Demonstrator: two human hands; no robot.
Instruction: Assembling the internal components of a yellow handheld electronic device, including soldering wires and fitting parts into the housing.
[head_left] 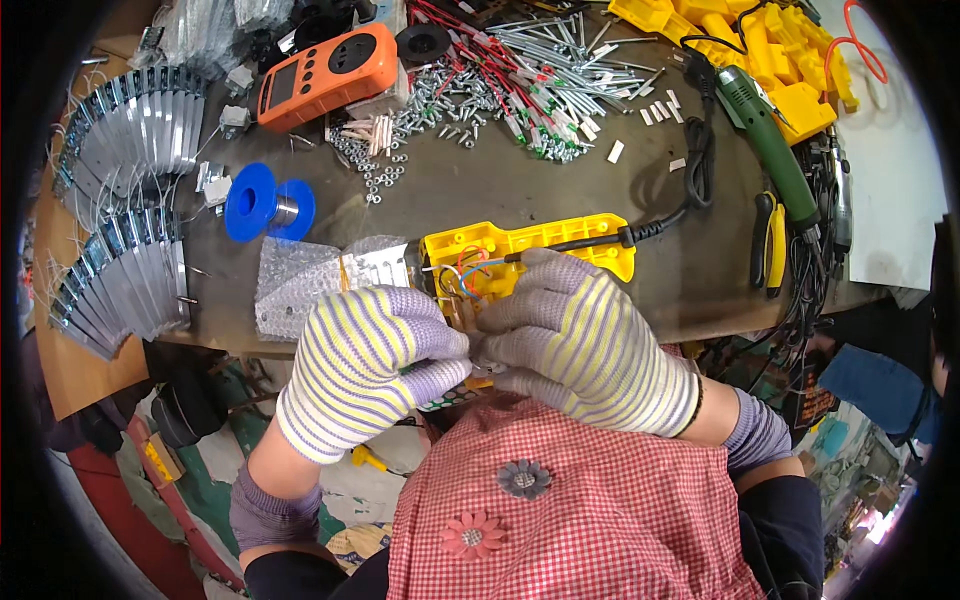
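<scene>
Both my hands wear striped knitted gloves and meet at the table's front edge. My left hand (365,355) is closed, thumb and fingertips pinched together. My right hand (580,340) bends its fingers to the same spot; what lies between the fingertips is too hidden to make out. Just beyond them lies an open yellow plastic housing half (600,225), partly covered by my right hand. Thin white, blue and red wires (468,268) show inside it. A black power cord (660,228) enters its right end. Bubble wrap (300,280) lies beside the housing's left end.
A blue solder spool (252,202) and fanned metal strips (125,285) are at left. Behind are an orange meter (330,78), loose screws and nuts (440,100), and red wires (490,65). A green tool (765,145), yellow-handled pliers (768,245) and yellow housings (790,60) lie right.
</scene>
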